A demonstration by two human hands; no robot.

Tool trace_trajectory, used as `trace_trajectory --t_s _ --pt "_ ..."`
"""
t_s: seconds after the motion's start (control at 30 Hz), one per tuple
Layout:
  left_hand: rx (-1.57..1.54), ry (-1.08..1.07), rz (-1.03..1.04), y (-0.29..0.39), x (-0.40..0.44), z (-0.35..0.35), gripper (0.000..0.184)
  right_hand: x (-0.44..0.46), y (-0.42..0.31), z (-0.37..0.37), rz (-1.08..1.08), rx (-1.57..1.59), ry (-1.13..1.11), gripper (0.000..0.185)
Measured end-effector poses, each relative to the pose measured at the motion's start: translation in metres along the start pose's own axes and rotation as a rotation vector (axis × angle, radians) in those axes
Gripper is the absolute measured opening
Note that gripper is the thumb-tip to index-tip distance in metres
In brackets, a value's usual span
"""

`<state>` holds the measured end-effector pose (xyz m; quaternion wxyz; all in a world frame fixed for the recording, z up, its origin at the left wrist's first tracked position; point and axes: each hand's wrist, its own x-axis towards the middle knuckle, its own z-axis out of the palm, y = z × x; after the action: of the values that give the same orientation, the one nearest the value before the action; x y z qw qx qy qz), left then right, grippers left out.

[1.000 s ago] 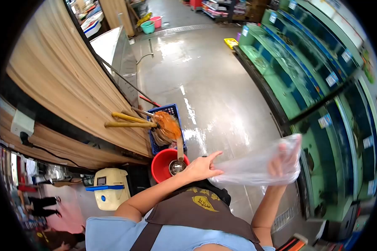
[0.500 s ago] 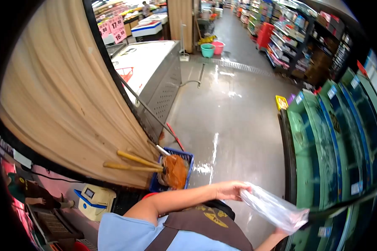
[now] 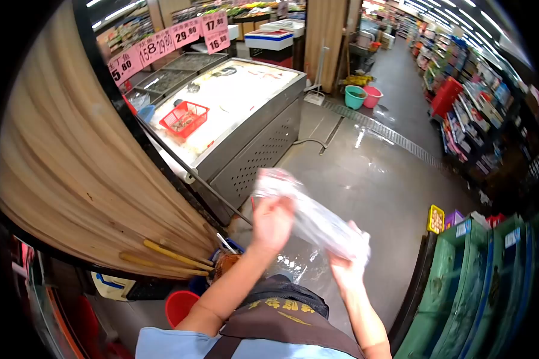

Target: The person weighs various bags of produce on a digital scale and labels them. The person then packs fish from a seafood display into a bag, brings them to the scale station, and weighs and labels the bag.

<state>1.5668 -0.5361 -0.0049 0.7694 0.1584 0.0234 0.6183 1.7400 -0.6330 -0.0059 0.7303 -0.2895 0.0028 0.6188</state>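
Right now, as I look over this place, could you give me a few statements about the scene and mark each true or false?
1. The left hand and right hand both hold the bag. True.
2. The red basket is on the floor. False: it sits on the counter.
3. The green tub stands beside the pink tub. True.
4. The price signs are blue. False: they are pink.
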Motion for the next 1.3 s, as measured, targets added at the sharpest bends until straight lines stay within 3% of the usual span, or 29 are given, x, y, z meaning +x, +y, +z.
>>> trace_trajectory --t_s 0.03,0.1,0.17,0.2,0.23,0.27,0.3,0.33,0.37,0.5,0.57,0.6,0.7,0.83,0.9,0.93,1.0,1.03,1.07,1.1,1.17,1.23,1.3 --pt "0.293 0.053 0.247 0.01 0.013 -0.011 0.038 0.024 0.004 0.018 0.052 -0.003 -0.041 0.039" --pt "1.45 0.332 0.431 0.035 0.027 -0.017 0.041 0.087 0.018 0.036 0.079 -0.031 -0.214 0.039" --pt "1.977 0.299 1.144 0.053 0.087 -0.001 0.048 0.13 0.025 0.069 0.077 -0.078 -0.291 0.039" --pt "2.053 0.443 1.088 0.057 0.114 -0.03 0.053 0.146 0.024 0.086 0.039 -0.071 -0.221 0.04" --pt "1.937 0.53 1.067 0.052 0.143 -0.031 0.051 0.161 0.02 0.094 0.005 -0.072 -0.141 0.04" --pt "1.686 0.593 0.937 0.043 0.168 -0.036 0.048 0.179 0.009 0.096 0.154 -0.021 -0.096 0.041" --pt "1.436 0.639 0.817 0.034 0.196 -0.043 0.045 0.2 -0.003 0.105 0.166 -0.036 -0.101 0.041" --pt "1.509 0.594 0.92 0.025 0.224 -0.048 0.042 0.215 -0.016 0.114 0.043 -0.072 -0.047 0.041" --pt "1.068 0.531 0.676 0.014 0.254 -0.061 0.044 0.236 -0.03 0.122 -0.079 -0.108 0.008 0.042" --pt "0.735 0.558 0.389 -0.037 0.348 -0.054 0.045 0.322 -0.076 0.095 -0.202 -0.154 -0.057 0.046" --pt "0.796 0.469 0.35 -0.058 0.389 -0.072 0.053 0.368 -0.091 0.077 -0.251 -0.008 -0.055 0.048" --pt "0.888 0.281 0.497 -0.068 0.408 -0.083 0.064 0.389 -0.098 0.078 -0.235 -0.01 -0.064 0.048" --pt "1.034 0.515 0.262 -0.081 0.455 -0.111 0.075 0.452 -0.115 0.089 -0.201 -0.013 -0.124 0.052" --pt "1.063 0.625 0.312 -0.06 0.518 -0.132 0.073 0.557 -0.122 0.141 -0.077 -0.071 -0.199 0.046" --pt "1.052 0.762 0.3 -0.038 0.547 -0.133 0.066 0.62 -0.106 0.161 -0.033 -0.338 -0.171 0.046" --pt "1.174 0.819 0.596 -0.041 0.563 -0.177 0.063 0.656 -0.093 0.175 -0.057 -0.547 -0.183 0.046" --pt "1.228 0.776 0.716 -0.033 0.574 -0.23 0.065 0.676 -0.076 0.201 0.02 -0.459 -0.165 0.048" --pt "1.275 0.744 0.824 -0.029 0.579 -0.25 0.068 0.707 -0.063 0.207 0.054 -0.458 -0.295 0.053" --pt "1.315 0.981 0.627 -0.015 0.584 -0.232 0.068 0.734 -0.043 0.218 -0.058 -0.573 -0.387 0.059" --pt "1.203 1.092 0.606 -0.008 0.591 -0.201 0.068 0.753 -0.024 0.236 -0.134 -0.659 -0.494 0.059" --pt "1.149 1.067 0.761 0.009 0.607 -0.194 0.066 0.789 0.014 0.27 -0.052 -0.602 -0.486 0.056" --pt "1.072 1.052 0.748 0.04 0.624 -0.206 0.071 0.82 0.047 0.294 0.057 -0.383 -0.513 0.054" --pt "1.288 1.059 0.842 0.066 0.646 -0.209 0.078 0.849 0.072 0.307 0.06 -0.4 -0.543 0.052"
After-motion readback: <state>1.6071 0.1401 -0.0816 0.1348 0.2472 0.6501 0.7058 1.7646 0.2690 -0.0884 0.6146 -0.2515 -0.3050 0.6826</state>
